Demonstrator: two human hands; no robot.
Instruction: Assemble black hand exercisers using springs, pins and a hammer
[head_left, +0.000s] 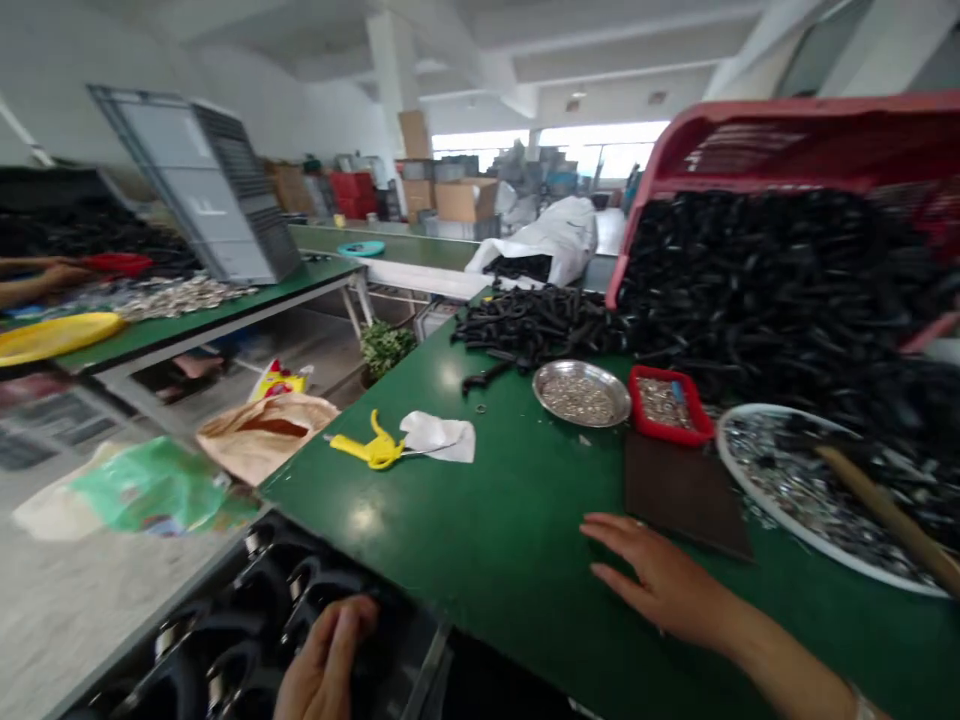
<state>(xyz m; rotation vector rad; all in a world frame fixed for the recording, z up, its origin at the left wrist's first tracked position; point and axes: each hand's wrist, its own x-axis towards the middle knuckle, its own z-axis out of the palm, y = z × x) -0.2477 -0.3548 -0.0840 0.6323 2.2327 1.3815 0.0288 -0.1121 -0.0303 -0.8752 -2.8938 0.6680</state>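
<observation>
Your left hand (326, 660) is narrow, curled at the black parts (225, 640) below the bench edge, its hold unclear. Your right hand (660, 580) lies wide and empty on the green table (480, 520), near the brown pad (682, 495).

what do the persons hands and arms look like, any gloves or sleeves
The left hand and right hand are bare, with no gloves. The right forearm is bare too, and a pale band or cuff shows at the frame's edge, too cut off to tell which. No left sleeve shows.
</observation>
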